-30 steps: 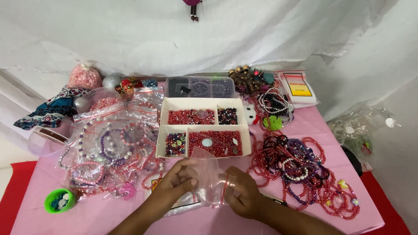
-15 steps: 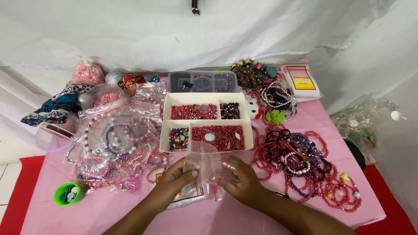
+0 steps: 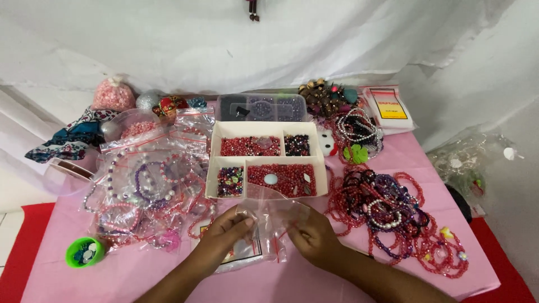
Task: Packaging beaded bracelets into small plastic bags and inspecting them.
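My left hand (image 3: pixel 222 235) and my right hand (image 3: pixel 311 238) both pinch a small clear zip bag (image 3: pixel 269 216) with a red seal strip, held just above the pink tablecloth (image 3: pixel 140 275). More clear bags and a printed card lie under it. Directly behind the bag stands a white divided box (image 3: pixel 268 160) holding red, dark and mixed beads in separate compartments.
A heap of clear bags with bead bracelets (image 3: pixel 146 188) lies at the left. Loose red and purple bracelets (image 3: pixel 393 216) pile up at the right. A small green cup (image 3: pixel 84 252) sits front left. A clear lidded case (image 3: pixel 263 108) and a white packet (image 3: pixel 390 108) stand at the back.
Both hands have stayed on the clear bag near the table's front. The view has shifted slightly, and the fingers have spread the bag a little wider.
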